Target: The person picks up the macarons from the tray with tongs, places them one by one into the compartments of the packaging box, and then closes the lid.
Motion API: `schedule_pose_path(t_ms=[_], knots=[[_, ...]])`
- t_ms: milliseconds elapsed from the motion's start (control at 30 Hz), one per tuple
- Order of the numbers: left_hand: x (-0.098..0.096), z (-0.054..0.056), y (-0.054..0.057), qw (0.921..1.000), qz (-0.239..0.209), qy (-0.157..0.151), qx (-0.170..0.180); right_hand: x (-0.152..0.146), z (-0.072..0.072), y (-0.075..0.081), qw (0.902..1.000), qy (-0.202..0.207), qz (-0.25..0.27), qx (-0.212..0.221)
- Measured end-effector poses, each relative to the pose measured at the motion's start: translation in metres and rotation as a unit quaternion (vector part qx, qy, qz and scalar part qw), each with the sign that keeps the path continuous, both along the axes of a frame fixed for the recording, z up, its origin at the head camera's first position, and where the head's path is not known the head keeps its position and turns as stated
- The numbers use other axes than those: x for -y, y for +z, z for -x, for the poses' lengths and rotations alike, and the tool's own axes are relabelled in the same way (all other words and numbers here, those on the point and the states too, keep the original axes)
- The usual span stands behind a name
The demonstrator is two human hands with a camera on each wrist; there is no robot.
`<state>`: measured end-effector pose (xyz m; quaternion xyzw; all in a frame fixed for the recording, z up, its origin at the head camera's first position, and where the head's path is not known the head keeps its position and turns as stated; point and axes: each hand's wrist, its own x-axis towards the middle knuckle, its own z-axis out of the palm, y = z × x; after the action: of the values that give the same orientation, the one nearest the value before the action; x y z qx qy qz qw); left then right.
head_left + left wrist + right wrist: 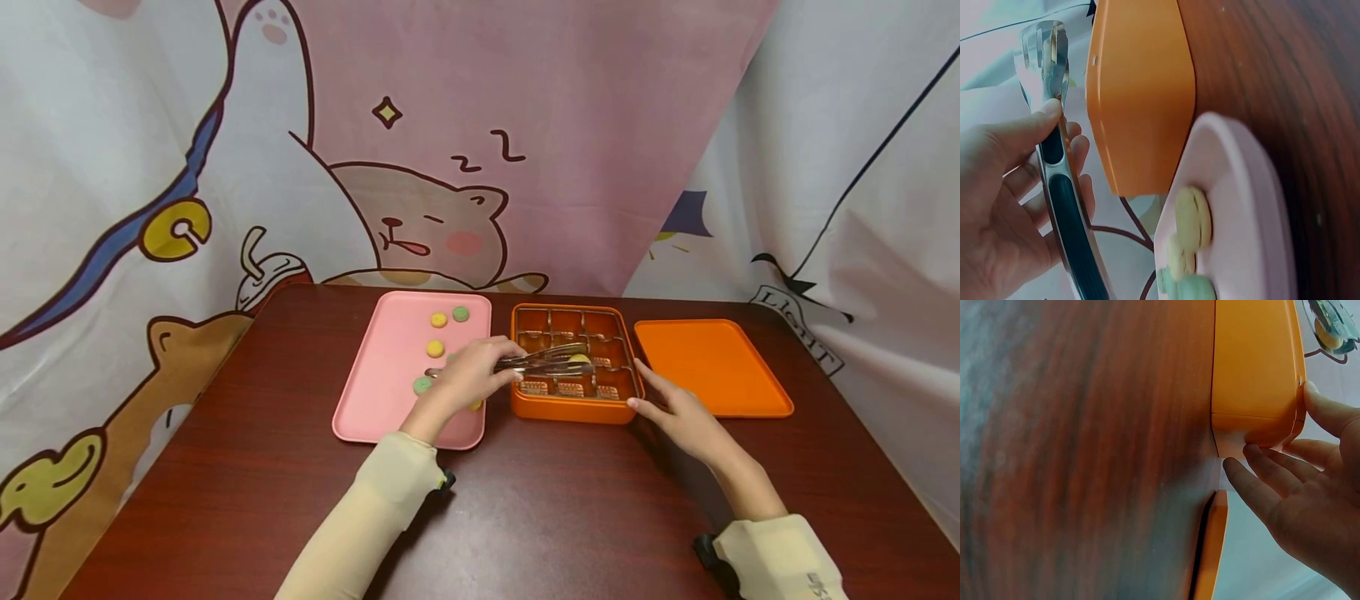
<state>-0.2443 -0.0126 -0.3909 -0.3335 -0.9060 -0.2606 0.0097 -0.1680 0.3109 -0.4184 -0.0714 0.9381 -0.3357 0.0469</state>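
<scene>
Nearby, left hand (467, 377) fingers grip tongs (546, 360) over orange box (573, 407); right hand (678, 413) fingers straight, steadying it.

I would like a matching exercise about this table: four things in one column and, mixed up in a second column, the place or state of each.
Things:
1. tongs
2. orange lid
3. pink tray
4. right hand

Places or states:
A. lies flat on the table, right of the orange box
B. holds small green and yellow cookies
C. held in the left hand, reaching over the box
D. straight fingers rest on the box's right corner

Pairs: 1-C, 2-A, 3-B, 4-D
</scene>
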Motion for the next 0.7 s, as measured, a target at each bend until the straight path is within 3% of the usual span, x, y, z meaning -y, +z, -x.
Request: schedule_pose_path(t_ms=[400, 700], knots=[[-0.023, -0.004, 0.002, 0.9979, 0.055, 0.017, -0.03, -0.003, 0.0, -0.002, 1.0, 0.0, -0.002, -0.003], [-0.039, -0.007, 0.002, 0.9967, 0.073, 0.021, -0.03, -0.002, -0.001, -0.003, 1.0, -0.004, -0.002, 0.003]])
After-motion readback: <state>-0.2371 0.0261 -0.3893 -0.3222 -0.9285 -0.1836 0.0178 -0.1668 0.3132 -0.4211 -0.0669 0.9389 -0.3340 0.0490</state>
